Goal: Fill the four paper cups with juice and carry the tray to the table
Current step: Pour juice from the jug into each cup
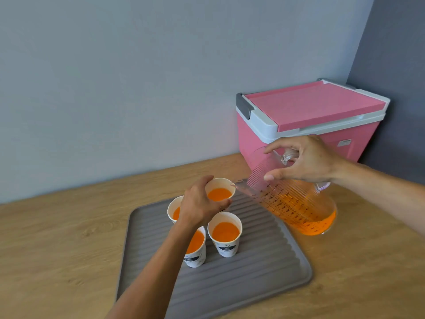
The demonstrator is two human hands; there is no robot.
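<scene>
Your left hand (202, 203) clasps the far cup (220, 192), thin and crushable; your right hand (305, 162) grips the tilted jug (296, 203). Lift the tray (253, 284) by both edges, level.

I see bright, even, soft daylight, no glare. Faint shadows under the paper cups (226, 238) on the tray (264, 279). Wide-angle bend curves the countertop's (57, 238) far edge. Slightly soft overall; jug (296, 203) markings hard to read.
</scene>
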